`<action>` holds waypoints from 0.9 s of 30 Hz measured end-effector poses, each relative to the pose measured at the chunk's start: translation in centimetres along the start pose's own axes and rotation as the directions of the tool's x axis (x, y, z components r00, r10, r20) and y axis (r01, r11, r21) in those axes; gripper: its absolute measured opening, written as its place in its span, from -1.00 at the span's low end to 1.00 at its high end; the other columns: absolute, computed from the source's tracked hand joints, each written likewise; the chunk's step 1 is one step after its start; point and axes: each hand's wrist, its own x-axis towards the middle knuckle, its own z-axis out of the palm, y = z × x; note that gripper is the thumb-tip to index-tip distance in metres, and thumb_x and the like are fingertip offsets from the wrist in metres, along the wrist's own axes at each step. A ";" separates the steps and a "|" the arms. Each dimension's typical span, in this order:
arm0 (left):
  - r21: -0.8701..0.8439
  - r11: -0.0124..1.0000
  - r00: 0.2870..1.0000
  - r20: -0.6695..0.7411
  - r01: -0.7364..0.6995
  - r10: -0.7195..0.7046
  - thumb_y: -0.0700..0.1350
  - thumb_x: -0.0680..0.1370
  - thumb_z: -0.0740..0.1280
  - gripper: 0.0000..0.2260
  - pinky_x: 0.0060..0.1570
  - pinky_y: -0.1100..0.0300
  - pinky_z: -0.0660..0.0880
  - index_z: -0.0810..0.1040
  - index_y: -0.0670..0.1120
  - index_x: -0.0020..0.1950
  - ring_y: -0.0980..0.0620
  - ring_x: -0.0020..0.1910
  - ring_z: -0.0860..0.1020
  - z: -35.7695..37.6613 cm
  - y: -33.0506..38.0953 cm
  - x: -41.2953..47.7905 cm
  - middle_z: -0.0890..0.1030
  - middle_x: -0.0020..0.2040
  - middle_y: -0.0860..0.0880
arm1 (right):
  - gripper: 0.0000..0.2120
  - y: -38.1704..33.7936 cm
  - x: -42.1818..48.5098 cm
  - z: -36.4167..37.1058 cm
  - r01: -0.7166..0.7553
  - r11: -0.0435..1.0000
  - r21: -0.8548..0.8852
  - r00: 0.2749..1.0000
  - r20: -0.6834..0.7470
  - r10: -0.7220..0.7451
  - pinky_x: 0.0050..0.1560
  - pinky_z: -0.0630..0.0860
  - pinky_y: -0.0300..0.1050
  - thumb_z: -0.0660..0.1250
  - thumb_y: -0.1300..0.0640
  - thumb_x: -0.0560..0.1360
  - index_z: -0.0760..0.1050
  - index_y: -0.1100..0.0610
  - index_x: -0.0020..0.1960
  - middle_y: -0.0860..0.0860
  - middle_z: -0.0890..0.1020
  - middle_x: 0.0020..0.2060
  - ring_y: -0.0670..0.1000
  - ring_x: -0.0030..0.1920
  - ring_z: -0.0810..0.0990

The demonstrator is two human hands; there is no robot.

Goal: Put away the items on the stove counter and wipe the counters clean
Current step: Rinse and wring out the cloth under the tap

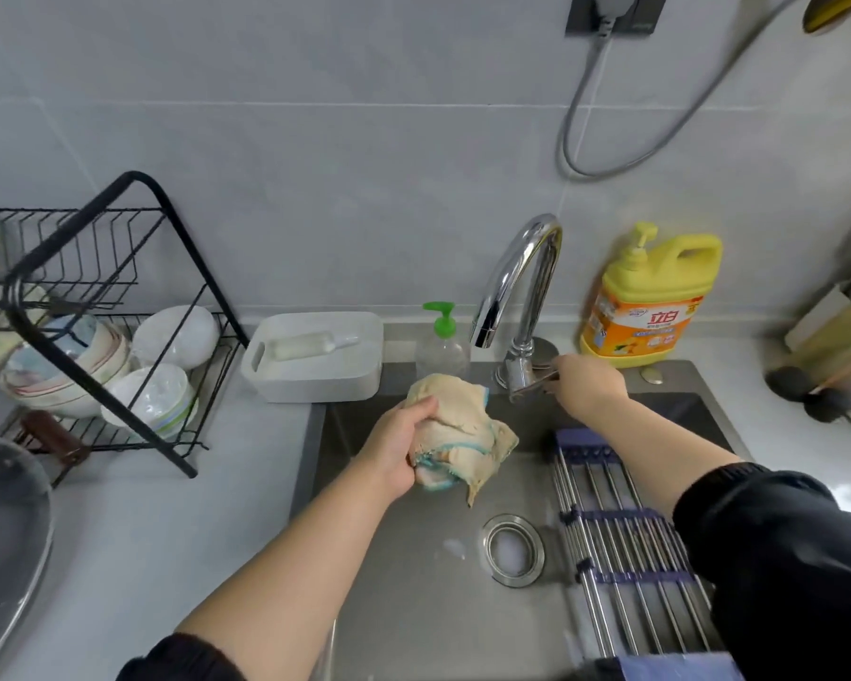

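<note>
Grey wall tiles behind, pale counter (143,533) on both sides, and you're over the steel sink (364,607). Your left hand (399,444) has the cloth (455,435) bunched up above the basin, just under the tap (517,272): beige, crumpled, with a teal stitched edge, fingers curled tight round one end while the rest hangs loose. Your right hand (588,388) reaches to the tap's base, fingers closed round the lever (536,380). One drain ring (513,550) sits in the sink floor, and one roll-up rack (625,548) of steel rods spans the right side. Along the back edge: two pump bottles, a clear one with a green top (442,344) and a yellow detergent jug (652,297), plus one white lidded box (315,356). At left, one black dish rack (119,297) holds two white bowls beside a patterned stack.
</note>
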 end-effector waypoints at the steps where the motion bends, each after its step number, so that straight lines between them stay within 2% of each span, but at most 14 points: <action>1: -0.001 1.000 1.000 0.012 0.014 -0.014 -0.16 0.59 0.26 -0.87 -0.04 -0.06 0.54 0.50 -0.17 0.10 -0.19 -0.08 0.61 0.2 0.1 0.0 0.63 -0.03 -0.22 | -0.80 0.0 0.0 0.2 0.000 1.000 0.015 1.000 -0.012 0.000 -0.09 0.53 -0.02 0.21 0.13 0.55 0.49 0.14 0.14 0.14 0.60 0.00 0.19 0.00 0.58; 5: 0.019 0.999 0.998 0.046 0.043 -0.044 -0.14 0.58 0.28 -0.84 -0.07 -0.06 0.55 0.51 -0.19 0.10 -0.19 -0.08 0.61 1.3 0.5 0.0 0.64 -0.06 -0.21 | -0.79 0.4 -0.6 1.3 -0.058 0.988 0.141 0.998 -0.010 0.060 -0.08 0.53 -0.02 0.25 0.05 0.55 0.52 0.13 0.10 0.13 0.63 -0.04 0.17 -0.04 0.58; 8: 0.042 0.998 0.998 0.048 0.035 -0.037 -0.11 0.58 0.28 -0.87 -0.03 -0.07 0.54 0.53 -0.16 0.04 -0.19 -0.07 0.61 1.9 1.0 -0.2 0.64 -0.06 -0.20 | -0.77 0.5 -1.4 1.6 -0.085 0.980 0.178 0.996 -0.012 0.089 -0.01 0.50 -0.02 0.24 0.04 0.56 0.52 0.12 0.13 0.13 0.61 0.07 0.17 0.05 0.56; 10: 0.028 0.999 0.999 0.045 0.019 -0.020 -0.08 0.59 0.25 -0.85 0.01 -0.09 0.53 0.53 -0.13 0.05 -0.19 -0.03 0.60 1.8 1.1 -0.1 0.64 -0.03 -0.20 | -0.72 0.0 -2.3 1.4 0.024 0.983 0.184 0.979 -0.206 0.015 0.16 0.44 0.02 0.25 0.07 0.55 0.51 0.12 0.23 0.11 0.55 0.22 0.17 0.20 0.49; 12: -0.003 1.000 0.999 0.048 0.025 -0.025 -0.03 0.60 0.22 -0.76 0.06 -0.11 0.53 0.54 -0.14 0.14 -0.22 0.04 0.59 1.7 1.3 -0.1 0.63 0.06 -0.23 | -0.72 -1.6 -4.0 0.7 0.178 0.890 0.420 0.933 -0.358 -0.017 0.15 0.44 0.00 0.25 0.11 0.55 0.51 0.15 0.22 0.09 0.58 0.15 0.12 0.16 0.50; 13: -0.017 0.999 0.997 0.066 0.041 -0.040 -0.01 0.61 0.20 -0.71 0.09 -0.12 0.52 0.53 -0.16 0.19 -0.23 0.07 0.59 1.6 1.2 -0.1 0.62 0.09 -0.24 | -0.74 -2.7 -5.2 0.0 0.211 0.770 0.602 0.953 -0.303 -0.024 0.08 0.47 -0.06 0.24 0.10 0.56 0.52 0.14 0.21 0.05 0.60 0.07 0.08 0.10 0.53; 14: -0.030 0.998 0.995 0.079 0.056 -0.054 -0.02 0.62 0.17 -0.69 0.11 -0.12 0.50 0.53 -0.18 0.22 -0.23 0.07 0.58 1.5 1.1 0.0 0.61 0.10 -0.26 | -0.73 -3.9 -6.4 -0.5 0.185 0.639 0.746 0.982 -0.165 -0.092 0.03 0.48 -0.13 0.23 0.07 0.57 0.50 0.13 0.22 0.01 0.60 0.04 0.02 0.06 0.55; 15: -0.033 0.997 0.995 0.077 0.067 -0.064 -0.05 0.62 0.14 -0.69 0.09 -0.11 0.50 0.52 -0.20 0.22 -0.23 0.03 0.58 1.5 1.0 -0.2 0.61 0.07 -0.27 | -0.69 -5.1 -7.4 -0.9 0.128 0.555 0.822 0.982 -0.026 -0.188 0.01 0.49 -0.20 0.24 0.04 0.56 0.45 0.10 0.27 -0.02 0.59 0.04 -0.03 0.03 0.56; 16: -0.032 0.997 0.996 0.060 0.067 -0.065 -0.10 0.63 0.12 -0.70 0.03 -0.10 0.51 0.52 -0.22 0.21 -0.22 -0.03 0.59 1.4 0.9 -0.3 0.61 0.02 -0.28 | -0.62 -5.8 -8.1 -0.6 0.094 0.542 0.835 0.962 0.064 -0.266 -0.01 0.49 -0.27 0.29 0.01 0.54 0.39 0.07 0.32 -0.06 0.58 0.06 -0.09 0.02 0.56; 19: -0.040 0.997 0.998 -0.009 0.065 -0.065 -0.18 0.62 0.11 -0.76 -0.15 -0.05 0.52 0.53 -0.24 0.14 -0.20 -0.15 0.59 0.7 0.8 -0.7 0.63 -0.12 -0.25 | -0.39 -7.2 -8.4 0.7 0.114 0.523 0.844 0.944 0.072 -0.322 0.03 0.44 -0.43 0.44 -0.02 0.42 0.22 -0.10 0.37 -0.16 0.53 0.11 -0.16 0.08 0.53; 21: -0.060 0.996 0.997 -0.027 0.066 -0.068 -0.19 0.64 0.09 -0.75 -0.19 -0.01 0.51 0.55 -0.21 0.02 -0.16 -0.20 0.58 0.2 0.6 -0.7 0.63 -0.20 -0.22 | -0.24 -7.6 -8.4 1.4 0.159 0.494 0.855 0.934 0.032 -0.356 0.22 0.44 -0.25 0.50 -0.04 0.35 0.17 -0.15 0.43 -0.08 0.49 0.22 -0.11 0.19 0.50; 22: -0.076 0.995 0.997 -0.037 0.072 -0.075 -0.18 0.64 0.08 -0.74 -0.20 0.01 0.50 0.54 -0.20 -0.02 -0.14 -0.21 0.57 -0.1 0.6 -0.8 0.62 -0.21 -0.21 | -0.25 -7.7 -8.5 1.7 0.193 0.510 0.838 0.925 0.019 -0.381 0.26 0.42 -0.19 0.51 -0.03 0.33 0.21 -0.16 0.42 -0.05 0.45 0.23 -0.10 0.22 0.48; 24: -0.088 0.992 0.995 -0.028 0.090 -0.093 -0.15 0.65 0.08 -0.74 -0.20 0.01 0.51 0.54 -0.20 -0.02 -0.13 -0.22 0.58 -0.5 0.5 -0.6 0.61 -0.19 -0.20 | -0.37 -8.0 -8.9 2.0 0.241 0.603 0.761 0.921 0.017 -0.390 0.24 0.36 -0.27 0.50 0.03 0.37 0.34 -0.11 0.37 -0.08 0.40 0.21 -0.14 0.17 0.44; 27: -0.030 0.994 0.991 0.084 0.106 -0.103 -0.14 0.64 0.10 -0.75 -0.11 0.03 0.51 0.55 -0.18 0.06 -0.09 -0.21 0.60 -1.1 0.0 -0.6 0.62 -0.09 -0.19 | -0.66 -8.3 -9.1 3.0 0.241 0.723 0.648 0.964 -0.075 -0.254 0.11 0.38 -0.26 0.46 0.09 0.41 0.57 0.04 0.17 -0.03 0.49 0.06 -0.10 -0.01 0.47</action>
